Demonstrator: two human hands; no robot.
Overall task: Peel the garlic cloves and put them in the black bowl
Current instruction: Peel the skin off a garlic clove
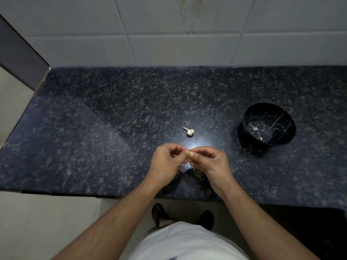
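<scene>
The dark stone counter [112, 128] is taking up most of the room. The black bowl [281, 139], off to the right, is already holding two small pale pieces, so I'd say peeling is partly done. A bit of the garlic head [190, 131] is lying unpeeled. The left hand [165, 162] and right hand [208, 161] are meeting above the counter, fingers curled, pinching a clove [188, 154].
</scene>
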